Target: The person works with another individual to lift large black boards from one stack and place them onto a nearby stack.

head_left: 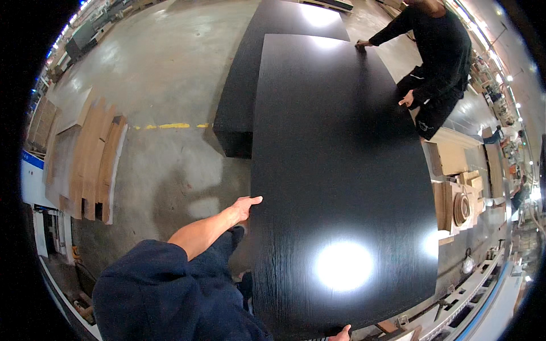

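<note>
We are holding a large panel (335, 176), our left hand (244, 208) at its left edge and our right hand (341, 334) at its near edge. A co-worker (437, 59) is standing beside its far right side. Beyond it and to its left, a long block (236, 94) is sitting, partly hidden behind it. Across the floor (165, 74) leftward, wooden boards (94, 162) are lying together; wooden pieces (452, 162) are lying rightward.

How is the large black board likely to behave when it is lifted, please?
The black board is probably stiff: its face looks flat between the left hand and the co-worker. It is likely heavy or awkward, with two people at its edges. Its surface may be somewhat slippery, judging by the bright reflections.
</note>
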`<move>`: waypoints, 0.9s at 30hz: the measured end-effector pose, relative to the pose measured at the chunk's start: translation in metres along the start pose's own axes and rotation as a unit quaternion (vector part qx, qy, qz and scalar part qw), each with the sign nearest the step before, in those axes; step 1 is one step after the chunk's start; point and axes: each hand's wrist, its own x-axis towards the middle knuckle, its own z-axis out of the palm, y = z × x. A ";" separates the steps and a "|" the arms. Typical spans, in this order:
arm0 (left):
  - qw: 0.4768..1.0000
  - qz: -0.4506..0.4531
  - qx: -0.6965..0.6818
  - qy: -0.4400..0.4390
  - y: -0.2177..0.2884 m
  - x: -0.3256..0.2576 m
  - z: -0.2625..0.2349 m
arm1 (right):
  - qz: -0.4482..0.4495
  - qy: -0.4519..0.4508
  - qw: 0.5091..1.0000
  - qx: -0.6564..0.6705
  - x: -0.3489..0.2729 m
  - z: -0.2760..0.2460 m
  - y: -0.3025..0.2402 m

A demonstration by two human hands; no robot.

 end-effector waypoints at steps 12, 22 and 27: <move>0.987 0.089 0.123 0.056 0.165 0.071 -0.035 | 0.070 -0.251 0.942 0.213 0.019 0.213 0.002; 0.593 0.068 0.783 0.174 0.132 -0.012 -0.104 | 0.212 -0.467 0.813 0.275 -0.146 0.433 -0.050; 0.541 0.060 0.818 0.187 0.138 -0.023 -0.112 | 0.178 -0.426 0.863 0.205 -0.195 0.504 -0.119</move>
